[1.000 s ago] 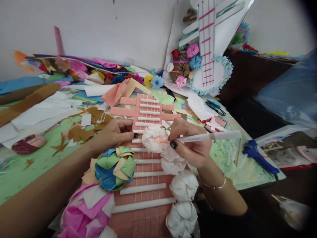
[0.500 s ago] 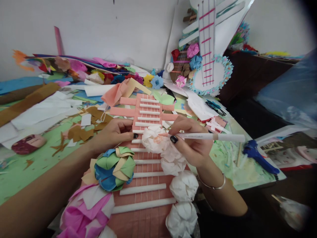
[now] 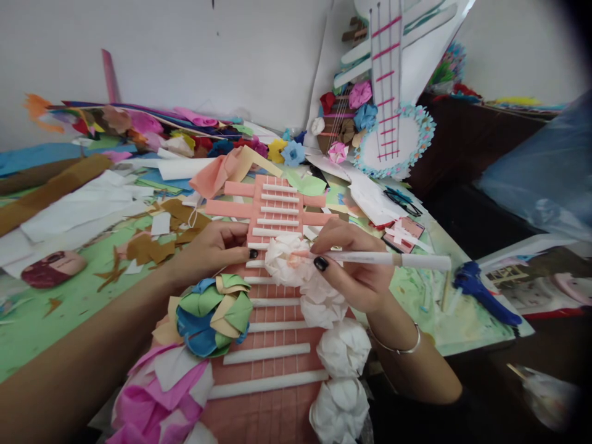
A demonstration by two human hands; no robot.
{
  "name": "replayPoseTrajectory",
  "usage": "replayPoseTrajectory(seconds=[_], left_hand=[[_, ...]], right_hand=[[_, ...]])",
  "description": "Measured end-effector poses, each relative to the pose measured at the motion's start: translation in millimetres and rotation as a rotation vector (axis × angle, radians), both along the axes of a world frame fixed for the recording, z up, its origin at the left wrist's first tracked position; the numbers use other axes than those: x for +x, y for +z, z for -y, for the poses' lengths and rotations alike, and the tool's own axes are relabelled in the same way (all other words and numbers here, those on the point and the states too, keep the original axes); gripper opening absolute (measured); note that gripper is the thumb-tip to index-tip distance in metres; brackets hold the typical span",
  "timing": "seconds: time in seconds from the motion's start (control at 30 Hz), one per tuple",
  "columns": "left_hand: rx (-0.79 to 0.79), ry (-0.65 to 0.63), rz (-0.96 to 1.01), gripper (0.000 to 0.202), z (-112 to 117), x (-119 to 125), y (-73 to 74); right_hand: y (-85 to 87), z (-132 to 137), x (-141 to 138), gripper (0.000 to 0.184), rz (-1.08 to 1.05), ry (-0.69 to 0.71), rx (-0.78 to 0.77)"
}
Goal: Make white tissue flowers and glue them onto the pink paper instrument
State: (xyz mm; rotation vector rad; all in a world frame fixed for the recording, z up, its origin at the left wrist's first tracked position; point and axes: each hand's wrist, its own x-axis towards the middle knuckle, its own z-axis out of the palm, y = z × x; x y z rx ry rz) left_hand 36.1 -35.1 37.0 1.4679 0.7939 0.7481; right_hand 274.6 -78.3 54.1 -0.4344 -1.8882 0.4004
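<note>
- R hand [image 3: 354,268] is pinching pen [image 3: 370,257], tip touching white flwr [image 3: 281,262]
- L hand [image 3: 219,246] is half-curling at pink guitar [image 3: 272,313] edge, grip unclear
- Risk: tip tearing petals if pressing too hard

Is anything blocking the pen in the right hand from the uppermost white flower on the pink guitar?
Nothing visible is. The right hand holds the pen with its orange tip at the flower's orange-tinted centre. The left hand is at the guitar's left edge, outside the pen's line.
</note>
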Motion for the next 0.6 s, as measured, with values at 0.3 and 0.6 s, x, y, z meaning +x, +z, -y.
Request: replayPoseTrajectory(seconds=[0.3,0.6], left_hand=[[-0.016,0.018,-0.015,0.030,1.0,0.6,-0.5],[-0.003,-0.023,0.002,0.027,2.8,-0.1,2.2]], right_hand=[[0.3,-0.7,-0.2,0.013,0.011,-0.008,0.023],[1.9,0.6,-0.4,0.015,0.055,-0.008,0.005]])
